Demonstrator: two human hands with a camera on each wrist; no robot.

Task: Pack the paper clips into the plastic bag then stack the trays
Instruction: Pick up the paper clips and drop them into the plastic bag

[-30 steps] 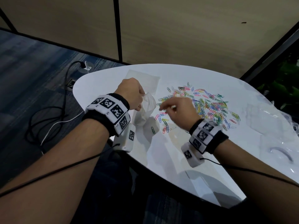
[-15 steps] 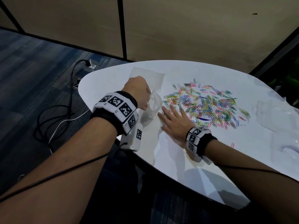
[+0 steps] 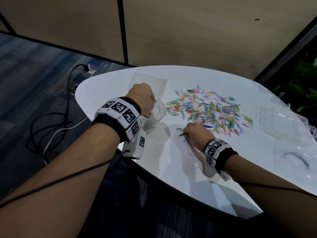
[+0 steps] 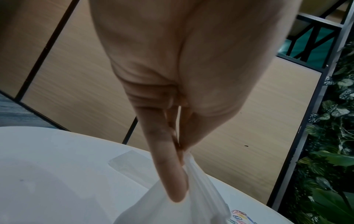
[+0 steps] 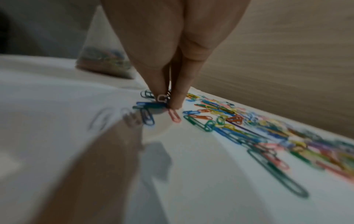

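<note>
A heap of coloured paper clips (image 3: 211, 111) is spread over the middle of the white table (image 3: 214, 177). My left hand (image 3: 143, 100) pinches the rim of a clear plastic bag (image 3: 157, 115) at the table's left; the bag (image 4: 193, 201) hangs below my thumb, and the bag (image 5: 104, 60) holds some clips at its bottom. My right hand (image 3: 195, 133) is at the near edge of the heap, its fingertips (image 5: 173, 104) pinching a few clips (image 5: 151, 104) against the table. Clear trays (image 3: 281, 127) lie at the right.
A second flat clear bag (image 3: 149, 82) lies on the table beyond my left hand. Cables (image 3: 51, 124) trail on the carpet at the left. Wooden wall panels stand behind the table, with plants at the far right.
My right hand, flat on the table beside the bag half a second ago, has moved right to the heap's near edge and closed on a few clips. The left hand keeps holding the bag.
</note>
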